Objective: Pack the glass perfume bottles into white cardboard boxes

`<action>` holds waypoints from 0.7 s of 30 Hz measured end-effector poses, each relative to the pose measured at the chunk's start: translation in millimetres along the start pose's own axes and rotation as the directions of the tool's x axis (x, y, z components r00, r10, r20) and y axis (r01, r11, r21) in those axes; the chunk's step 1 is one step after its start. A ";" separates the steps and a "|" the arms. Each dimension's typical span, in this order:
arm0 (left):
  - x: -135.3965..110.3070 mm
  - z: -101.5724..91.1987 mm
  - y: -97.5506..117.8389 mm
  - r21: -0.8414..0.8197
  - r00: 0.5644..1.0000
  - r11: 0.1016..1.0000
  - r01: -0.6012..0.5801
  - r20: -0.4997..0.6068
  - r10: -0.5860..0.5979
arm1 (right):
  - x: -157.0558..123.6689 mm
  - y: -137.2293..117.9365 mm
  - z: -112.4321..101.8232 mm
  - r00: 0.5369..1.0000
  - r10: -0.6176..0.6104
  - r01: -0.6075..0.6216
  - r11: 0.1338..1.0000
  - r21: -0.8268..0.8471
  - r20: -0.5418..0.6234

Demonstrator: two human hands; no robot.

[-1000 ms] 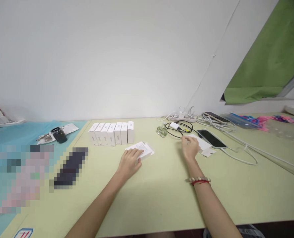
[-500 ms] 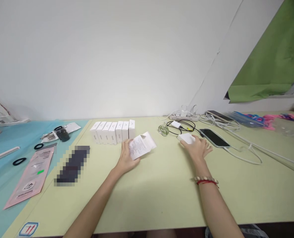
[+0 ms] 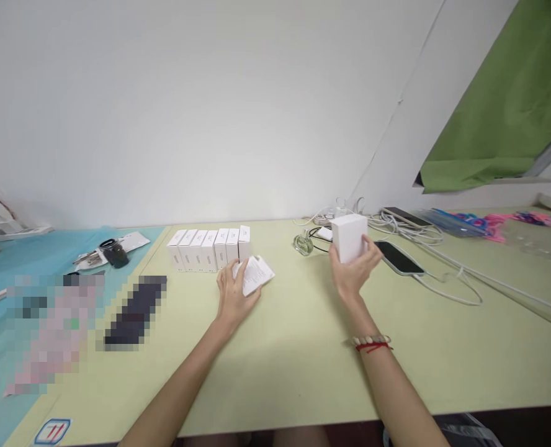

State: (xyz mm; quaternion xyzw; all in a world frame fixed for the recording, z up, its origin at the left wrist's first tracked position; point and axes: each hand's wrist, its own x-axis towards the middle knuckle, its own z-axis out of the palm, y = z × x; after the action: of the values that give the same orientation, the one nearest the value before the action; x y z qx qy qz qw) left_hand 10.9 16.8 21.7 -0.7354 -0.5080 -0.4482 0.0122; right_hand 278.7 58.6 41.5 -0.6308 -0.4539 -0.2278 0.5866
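Observation:
My right hand (image 3: 355,270) is closed around a plain white box (image 3: 349,237), held upright above the table to the right of the middle. With its thumb and fingers, my left hand (image 3: 236,292) grips a white carton (image 3: 257,274) with small grey print on its face. That carton is tilted low over the table, in front of the right end of a row of white boxes (image 3: 209,253). Several of these narrow boxes stand upright side by side. A small round glass bottle (image 3: 303,244) is between my two hands, farther back.
A phone (image 3: 399,258) with a white cable lies right of my right hand. Behind it are tangled cables and another phone (image 3: 404,217). Left, a blue cloth (image 3: 5,261) bears a dark jar (image 3: 114,253); a blurred dark item (image 3: 136,313) lies on the yellow table.
My right hand has lifted the white box from the table and brought it upright, slightly left. My left hand has lowered the printed carton and turned it, its open flap no longer raised.

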 end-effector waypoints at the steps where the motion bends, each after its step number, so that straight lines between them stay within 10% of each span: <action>1: -0.9 0.1 2.9 -0.059 1.000 0.998 0.009 0.023 -0.008 | -5.0 -11.2 1.1 0.999 -0.040 0.039 0.997 0.067 0.013; 5: -4.8 -0.6 17.0 -0.467 0.971 0.869 0.163 0.230 -0.059 | -44.5 -56.8 5.5 0.959 -0.242 0.198 0.944 0.264 0.146; 11: -1.2 -0.5 21.6 -0.759 0.828 0.358 0.545 0.418 -0.374 | -89.8 -102.6 -7.6 0.762 -0.488 0.236 0.821 0.520 0.425; 17: 12.3 -5.6 7.8 -0.749 0.681 0.182 0.637 0.436 -0.589 | -80.1 -96.6 -8.4 0.835 -0.269 -0.111 0.772 0.625 0.480; 21: 7.2 -3.7 10.3 -0.707 0.707 0.233 0.668 0.507 -0.492 | -80.0 -97.0 -6.4 0.627 -0.209 -0.480 0.656 0.583 0.751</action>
State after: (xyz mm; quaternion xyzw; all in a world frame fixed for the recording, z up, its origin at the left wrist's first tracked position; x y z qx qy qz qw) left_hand 16.9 15.5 33.3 -0.4306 -0.4489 -0.5404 -0.5666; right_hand 160.0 18.3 28.9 -0.4043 -0.6536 0.3176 0.5555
